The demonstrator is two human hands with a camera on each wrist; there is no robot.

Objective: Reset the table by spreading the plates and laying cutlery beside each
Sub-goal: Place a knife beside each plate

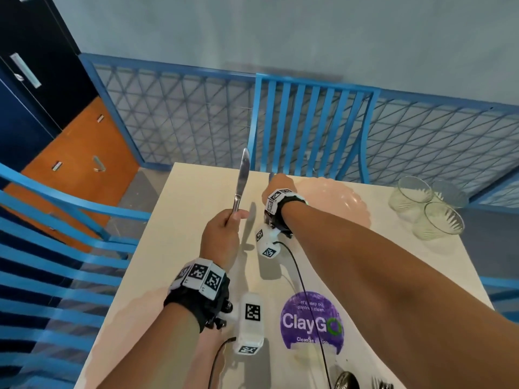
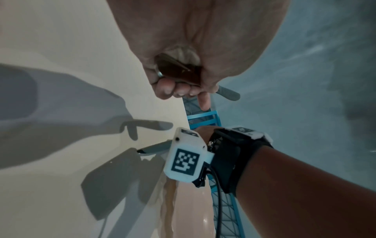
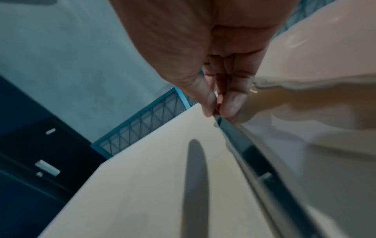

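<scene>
Clamping the left grip [image 1: 222, 237] round the handle of a knife [image 1: 241, 183], blade pointing up and clear of the table [image 1: 174, 248]. Pinching the far end of a second piece of cutlery [image 3: 250, 149] between thumb and fingertips of the right grip [image 1: 278, 185], laying it flat on the table just beside the scalloped rim of the pink plate [image 1: 356, 209].

Probably risking, on release, a crooked lie or a nudge against that rim, with so little room beside it. Possibly also risking a knock between the raised blade and the right forearm, working so near each other over the same corner.

Catching the pinch itself only from the right wrist, along with the piece's run along the table; losing both behind the back of the hand in the head view. Getting the upright blade and the glass bowls [image 1: 424, 209], well apart to the right, only from the head view. Not managing, from any view, to tell knife from fork in the laid piece.
</scene>
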